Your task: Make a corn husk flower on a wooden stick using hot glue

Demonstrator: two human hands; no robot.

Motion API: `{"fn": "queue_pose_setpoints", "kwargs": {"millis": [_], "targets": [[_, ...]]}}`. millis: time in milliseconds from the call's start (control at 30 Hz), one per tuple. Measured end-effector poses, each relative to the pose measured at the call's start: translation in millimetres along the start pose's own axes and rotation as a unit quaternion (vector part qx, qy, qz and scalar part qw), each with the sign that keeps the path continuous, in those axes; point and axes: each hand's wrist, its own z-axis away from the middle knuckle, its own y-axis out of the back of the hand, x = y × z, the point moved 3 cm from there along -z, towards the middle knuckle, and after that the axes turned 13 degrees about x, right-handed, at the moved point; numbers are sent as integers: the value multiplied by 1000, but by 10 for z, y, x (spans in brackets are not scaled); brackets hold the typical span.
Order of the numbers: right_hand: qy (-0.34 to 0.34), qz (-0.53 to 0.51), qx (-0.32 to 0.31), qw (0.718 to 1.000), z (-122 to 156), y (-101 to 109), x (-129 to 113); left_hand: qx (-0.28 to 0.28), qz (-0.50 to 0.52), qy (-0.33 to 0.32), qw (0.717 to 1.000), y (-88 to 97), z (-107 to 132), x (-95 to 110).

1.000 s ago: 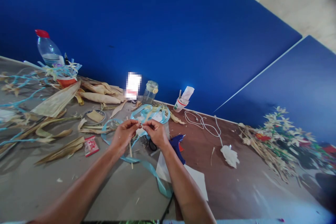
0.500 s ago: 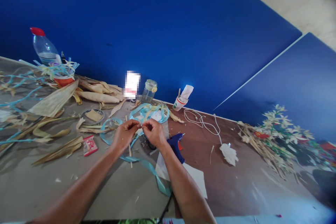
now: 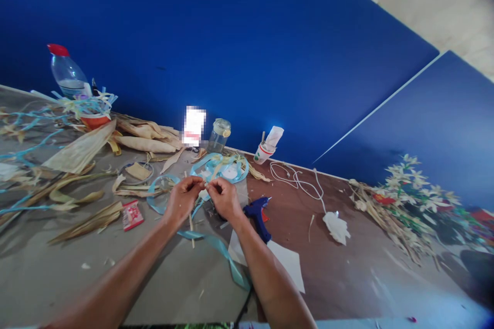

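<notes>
My left hand (image 3: 183,199) and my right hand (image 3: 224,198) meet fingertip to fingertip over the table, both pinched on a small pale piece (image 3: 206,184) too small to name. A thin wooden stick (image 3: 191,223) hangs down from under the left hand. A light blue ribbon (image 3: 222,252) trails from below the hands toward me, and its coils (image 3: 216,164) lie just beyond them. A blue glue gun (image 3: 258,216) lies beside my right wrist on white paper (image 3: 287,264).
Dried corn husks (image 3: 79,151) and blue strips cover the left of the table. A red-capped bottle (image 3: 67,72), a glass jar (image 3: 219,134) and a paper cup (image 3: 263,152) stand by the blue wall. A white cord (image 3: 297,180), a white husk flower (image 3: 337,226) and a flower bunch (image 3: 409,205) lie right.
Both hands stay pinched together on the small piece and have shifted slightly left and down in view. Nothing on the table has moved.
</notes>
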Motion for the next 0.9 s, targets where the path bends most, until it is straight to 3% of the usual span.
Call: {"fn": "queue_pose_setpoints", "kwargs": {"millis": [333, 600, 733, 900], "targets": [[-33, -32, -8, 999, -11, -13, 14, 7, -16, -21, 1000, -2, 17, 21], [-145, -78, 3, 986, 44, -138, 205, -1, -77, -74, 994, -5, 47, 95], [-185, -108, 15, 977, 44, -132, 244, 1, -57, -46, 997, -1, 27, 52], [-138, -169, 48, 975, -11, -1, 184, 0, 28, 25, 999, -17, 24, 6]]}}
